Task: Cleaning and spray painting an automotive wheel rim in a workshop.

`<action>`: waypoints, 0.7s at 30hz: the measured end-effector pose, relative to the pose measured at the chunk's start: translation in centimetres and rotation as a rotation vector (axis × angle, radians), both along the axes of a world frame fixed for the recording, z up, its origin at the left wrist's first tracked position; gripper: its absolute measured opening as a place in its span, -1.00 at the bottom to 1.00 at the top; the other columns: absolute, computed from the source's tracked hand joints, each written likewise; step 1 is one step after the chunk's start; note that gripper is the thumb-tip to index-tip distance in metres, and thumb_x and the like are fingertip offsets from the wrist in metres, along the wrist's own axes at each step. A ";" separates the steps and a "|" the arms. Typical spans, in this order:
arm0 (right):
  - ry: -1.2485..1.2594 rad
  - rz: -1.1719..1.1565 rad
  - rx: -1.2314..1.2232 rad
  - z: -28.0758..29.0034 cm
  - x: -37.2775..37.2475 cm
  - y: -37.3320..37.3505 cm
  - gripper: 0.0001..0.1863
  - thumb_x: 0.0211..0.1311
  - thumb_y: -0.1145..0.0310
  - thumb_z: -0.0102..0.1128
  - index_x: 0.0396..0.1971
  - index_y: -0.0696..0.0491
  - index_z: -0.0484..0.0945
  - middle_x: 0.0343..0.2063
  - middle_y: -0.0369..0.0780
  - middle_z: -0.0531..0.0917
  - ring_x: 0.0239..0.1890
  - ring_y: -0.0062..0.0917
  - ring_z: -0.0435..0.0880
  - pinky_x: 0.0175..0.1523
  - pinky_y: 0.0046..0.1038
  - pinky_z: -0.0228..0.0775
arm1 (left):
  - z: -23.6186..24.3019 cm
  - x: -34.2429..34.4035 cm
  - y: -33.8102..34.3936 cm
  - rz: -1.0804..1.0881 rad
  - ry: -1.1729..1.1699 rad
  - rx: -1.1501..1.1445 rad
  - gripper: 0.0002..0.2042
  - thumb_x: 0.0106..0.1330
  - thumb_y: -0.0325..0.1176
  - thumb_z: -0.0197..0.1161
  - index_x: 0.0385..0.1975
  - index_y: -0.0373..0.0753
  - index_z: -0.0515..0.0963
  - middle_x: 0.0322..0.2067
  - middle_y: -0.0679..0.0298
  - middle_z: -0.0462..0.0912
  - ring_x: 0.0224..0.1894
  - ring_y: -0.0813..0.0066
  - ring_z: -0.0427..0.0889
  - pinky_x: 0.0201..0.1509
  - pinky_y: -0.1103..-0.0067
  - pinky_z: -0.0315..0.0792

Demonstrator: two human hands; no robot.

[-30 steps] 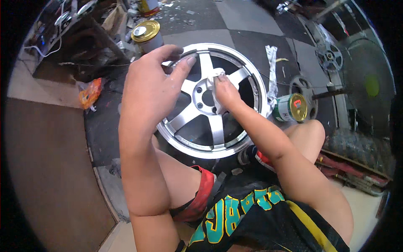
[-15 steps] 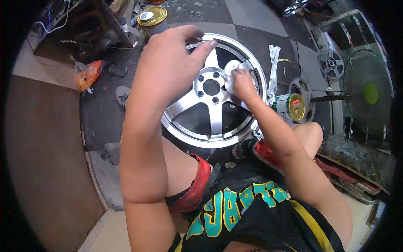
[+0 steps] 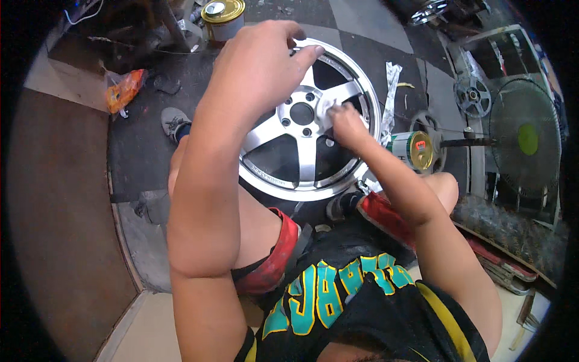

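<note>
A silver five-spoke alloy wheel (image 3: pixel 306 158) stands tilted between my knees on the dark floor. My left hand (image 3: pixel 259 69) grips its upper rim, fingers curled over the edge. My right hand (image 3: pixel 345 120) presses a small pale pad (image 3: pixel 325 107) against a spoke beside the hub. The hub hole and lug holes show between my two hands.
A gold-lidded tin (image 3: pixel 223 15) stands behind the wheel, and a second tin (image 3: pixel 413 149) lies to its right. A fan (image 3: pixel 525 142) and a small wheel (image 3: pixel 472 96) sit at far right. An orange wrapper (image 3: pixel 123 89) lies at left, with a strip of foil (image 3: pixel 391 81) past the rim.
The view has shifted, so the wheel sits higher and further right in frame. My left hand stays on the top rim; my right hand has moved along the spoke toward the hub.
</note>
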State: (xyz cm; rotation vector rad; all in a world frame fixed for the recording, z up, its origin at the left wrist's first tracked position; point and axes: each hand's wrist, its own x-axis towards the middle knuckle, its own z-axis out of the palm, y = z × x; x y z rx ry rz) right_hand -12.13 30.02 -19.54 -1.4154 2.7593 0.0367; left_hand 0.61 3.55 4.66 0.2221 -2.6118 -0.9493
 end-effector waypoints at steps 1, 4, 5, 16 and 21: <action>0.138 0.085 0.082 -0.1 2.9 0.4 -0.66 0.10 0.51 0.17 -0.07 0.18 0.65 0.04 0.02 0.67 0.00 -0.05 0.65 0.17 -0.20 0.53 | -0.1 -0.3 0.1 0.000 -0.011 -0.002 -0.58 0.37 -0.10 0.37 0.00 -0.34 0.70 -0.17 -0.07 0.79 -0.16 0.10 0.81 -0.01 0.35 0.62; 0.072 -0.008 0.102 1.2 7.3 2.6 -0.64 0.20 0.49 0.09 -0.02 0.25 0.60 0.05 0.05 0.64 0.01 -0.05 0.64 0.16 -0.18 0.52 | -0.4 -0.6 0.4 -0.001 -0.006 -0.042 -0.58 0.38 -0.08 0.36 0.00 -0.34 0.70 -0.17 -0.04 0.79 -0.17 0.11 0.81 -0.01 0.36 0.62; 0.047 -0.049 0.095 1.7 8.0 3.7 -0.65 0.21 0.48 0.08 -0.02 0.26 0.59 0.04 0.06 0.65 0.01 -0.04 0.64 0.16 -0.17 0.52 | -0.5 -0.5 0.5 0.011 -0.028 -0.056 -0.58 0.38 -0.08 0.35 0.00 -0.34 0.70 -0.17 -0.04 0.79 -0.16 0.11 0.81 -0.01 0.37 0.62; -0.119 -0.095 -0.044 1.4 5.9 3.7 -0.58 0.03 0.56 0.17 -0.03 0.26 0.58 -0.04 0.09 0.69 0.00 0.07 0.61 0.20 -0.09 0.42 | 2.2 1.9 1.3 -0.034 -0.038 0.101 -0.60 0.38 -0.19 0.36 0.00 -0.45 0.67 -0.12 -0.12 0.76 -0.07 0.09 0.77 0.06 0.37 0.59; -0.113 -0.016 -0.061 1.1 9.6 -3.2 -0.75 0.07 0.47 0.20 -0.24 0.24 0.63 -0.18 0.02 0.73 -0.15 -0.05 0.69 0.06 -0.17 0.58 | 0.6 0.0 1.6 -0.063 0.029 -0.018 -0.57 0.38 -0.06 0.35 0.03 -0.31 0.70 -0.12 -0.03 0.79 -0.09 0.13 0.80 0.04 0.36 0.61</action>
